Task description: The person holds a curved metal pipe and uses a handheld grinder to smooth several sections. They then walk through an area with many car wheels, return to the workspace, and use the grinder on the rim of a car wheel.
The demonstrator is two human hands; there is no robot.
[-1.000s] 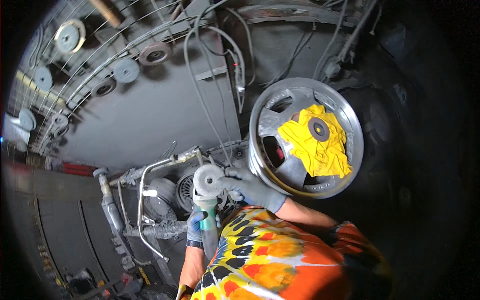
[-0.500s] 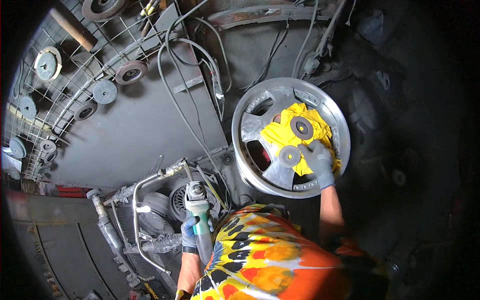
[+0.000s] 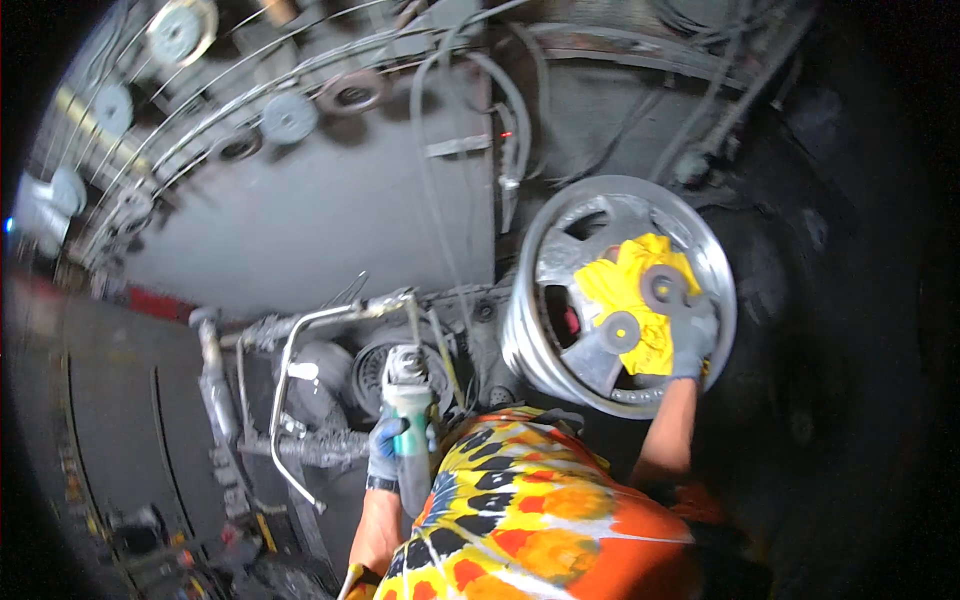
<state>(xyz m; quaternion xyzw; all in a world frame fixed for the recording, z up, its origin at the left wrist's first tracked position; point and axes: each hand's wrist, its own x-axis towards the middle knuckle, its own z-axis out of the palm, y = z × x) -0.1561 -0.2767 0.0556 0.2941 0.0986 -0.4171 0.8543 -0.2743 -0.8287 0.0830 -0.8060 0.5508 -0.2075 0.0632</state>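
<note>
My left hand (image 3: 386, 445), in a grey-blue glove, is closed around the green and grey body of an angle grinder (image 3: 412, 420). The grinder stands head up, and no disc shows on its bare metal head. On the right, my gloved right hand (image 3: 692, 338) reaches over a silver car wheel rim (image 3: 527, 330). Its fingers meet the lower edge of a dark abrasive disc (image 3: 660, 286); blur hides whether they grip it. That disc lies on a crumpled yellow cloth (image 3: 655, 345) spread over the spokes. A second, greyer disc (image 3: 620, 332) lies beside it on the cloth.
Several abrasive discs, one a grey disc (image 3: 289, 118), hang on a wire rack (image 3: 200, 150) at upper left. A cable (image 3: 430, 190) hangs down in front of a grey panel (image 3: 320, 220). Left of the grinder stands a bent metal tube frame (image 3: 287, 380), with another wheel (image 3: 375, 375) behind.
The whole view has swung, shifting the rack and wheel rim rightward in the picture. My right fingers have moved from between the two discs to the darker disc's edge. My left hand still holds the grinder.
</note>
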